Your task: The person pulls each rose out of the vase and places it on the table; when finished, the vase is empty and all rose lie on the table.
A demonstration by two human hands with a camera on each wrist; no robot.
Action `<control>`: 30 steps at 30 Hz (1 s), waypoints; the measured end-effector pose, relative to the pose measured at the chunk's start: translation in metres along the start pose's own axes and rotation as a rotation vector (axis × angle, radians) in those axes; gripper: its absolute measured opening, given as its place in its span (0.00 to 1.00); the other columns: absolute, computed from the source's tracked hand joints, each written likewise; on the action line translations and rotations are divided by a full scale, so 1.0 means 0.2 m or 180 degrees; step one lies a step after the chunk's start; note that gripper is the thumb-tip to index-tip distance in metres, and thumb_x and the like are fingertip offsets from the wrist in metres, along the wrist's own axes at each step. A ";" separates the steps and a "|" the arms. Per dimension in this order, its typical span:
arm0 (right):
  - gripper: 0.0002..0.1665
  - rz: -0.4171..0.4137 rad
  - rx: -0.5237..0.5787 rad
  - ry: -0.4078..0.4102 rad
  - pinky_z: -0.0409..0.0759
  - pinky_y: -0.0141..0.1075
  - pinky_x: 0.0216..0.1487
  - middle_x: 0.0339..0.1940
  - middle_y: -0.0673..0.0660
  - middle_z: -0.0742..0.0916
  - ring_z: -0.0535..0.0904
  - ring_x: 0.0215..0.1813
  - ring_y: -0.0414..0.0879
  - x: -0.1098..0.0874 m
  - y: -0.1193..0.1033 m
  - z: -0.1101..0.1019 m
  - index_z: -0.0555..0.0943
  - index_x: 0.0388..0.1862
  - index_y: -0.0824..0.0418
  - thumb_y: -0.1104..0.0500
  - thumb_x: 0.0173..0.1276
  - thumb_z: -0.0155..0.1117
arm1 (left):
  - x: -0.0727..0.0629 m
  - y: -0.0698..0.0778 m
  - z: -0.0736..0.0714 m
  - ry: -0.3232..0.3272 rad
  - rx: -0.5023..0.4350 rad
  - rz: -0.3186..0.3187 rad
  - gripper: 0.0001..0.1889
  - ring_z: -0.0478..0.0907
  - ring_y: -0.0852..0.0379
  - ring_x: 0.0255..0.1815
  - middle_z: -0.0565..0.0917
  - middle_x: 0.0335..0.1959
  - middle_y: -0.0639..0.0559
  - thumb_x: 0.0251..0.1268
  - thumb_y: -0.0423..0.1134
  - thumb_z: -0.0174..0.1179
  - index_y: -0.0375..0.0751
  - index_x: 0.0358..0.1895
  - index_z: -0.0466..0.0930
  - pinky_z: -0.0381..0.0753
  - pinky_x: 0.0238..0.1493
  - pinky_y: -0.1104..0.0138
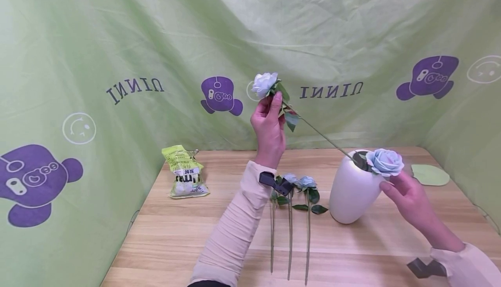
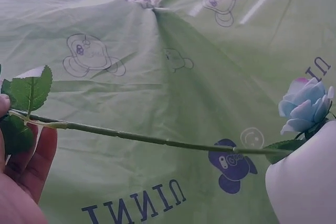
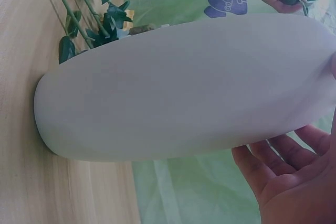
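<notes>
Nearest on tbl (image 1: pixel 164 243): 3 loose flowers (image 1: pixel 290 221) side by side, stems toward the person, blooms away, not in vase yet. R hand (image 1: pixel 409 198) at R side of white vase (image 1: pixel 352 195), fingers bent against upper wall, thumb up by rim, so it has hold of vase, prob. steadying it. Vase stands on tbl, R of loose stems. Blue rose (image 1: pixel 386 162) already in its mouth, bloom over rim on R-hand side. L hand (image 1: pixel 270 121) raised, up & L of vase, pinching stem just under bloom of pale flower (image 1: pixel 264 85); stem runs diag. down to vase mouth. Tip hidden, can't tell how deep.

Step in hand, my read: inserting another flower, early part. Next move calls for L hand bringing bloom over the opening so stem is steeper, then feeding down w/o snagging rose; R hand should hold vase firm.

Further back: green/white bag (image 1: pixel 185 174) at L, pale green pad (image 1: pixel 430 175) at R, green curtain (image 1: pixel 188 8) behind all.
</notes>
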State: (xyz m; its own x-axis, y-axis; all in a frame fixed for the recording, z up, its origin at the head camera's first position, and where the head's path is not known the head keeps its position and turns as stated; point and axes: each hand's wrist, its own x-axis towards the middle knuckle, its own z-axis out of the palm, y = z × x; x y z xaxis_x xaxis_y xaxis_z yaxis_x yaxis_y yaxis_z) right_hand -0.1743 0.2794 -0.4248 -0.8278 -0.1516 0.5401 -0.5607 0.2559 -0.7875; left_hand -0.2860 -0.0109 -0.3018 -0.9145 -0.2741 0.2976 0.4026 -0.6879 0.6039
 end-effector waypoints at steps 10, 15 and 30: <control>0.37 0.0030 -0.0109 0.0008 0.75 0.12 0.54 0.68 0.31 0.75 0.73 0.62 0.20 0.00 0.00 0.00 0.66 0.75 0.63 0.80 0.68 0.52 | 0.03 0.03 -0.03 0.0158 -0.0101 0.0298 0.07 0.80 0.63 0.32 0.85 0.39 0.53 0.67 0.32 0.63 0.37 0.45 0.82 0.85 0.31 0.75; 0.37 0.0022 -0.0014 0.0006 0.75 0.12 0.55 0.67 0.32 0.75 0.74 0.62 0.21 0.00 0.00 0.00 0.66 0.75 0.63 0.80 0.68 0.52 | 0.03 0.03 -0.06 0.0167 -0.0085 0.0232 0.08 0.80 0.63 0.31 0.85 0.39 0.53 0.67 0.33 0.63 0.37 0.47 0.82 0.85 0.33 0.75; 0.37 0.0056 -0.0208 0.0011 0.74 0.11 0.55 0.67 0.30 0.74 0.72 0.63 0.19 0.00 0.01 0.00 0.66 0.75 0.61 0.79 0.68 0.53 | -0.02 -0.02 -0.16 0.0127 0.0393 -0.0281 0.04 0.77 0.65 0.23 0.82 0.28 0.55 0.61 0.33 0.68 0.42 0.35 0.82 0.79 0.20 0.77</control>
State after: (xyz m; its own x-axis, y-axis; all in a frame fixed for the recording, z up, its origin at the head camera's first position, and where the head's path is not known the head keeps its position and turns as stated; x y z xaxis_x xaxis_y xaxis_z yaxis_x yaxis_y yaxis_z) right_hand -0.1751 0.2807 -0.4261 -0.8374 -0.1434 0.5275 -0.5436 0.3204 -0.7758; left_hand -0.2855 -0.0280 -0.3291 -0.9464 -0.2443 0.2112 0.3201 -0.6234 0.7134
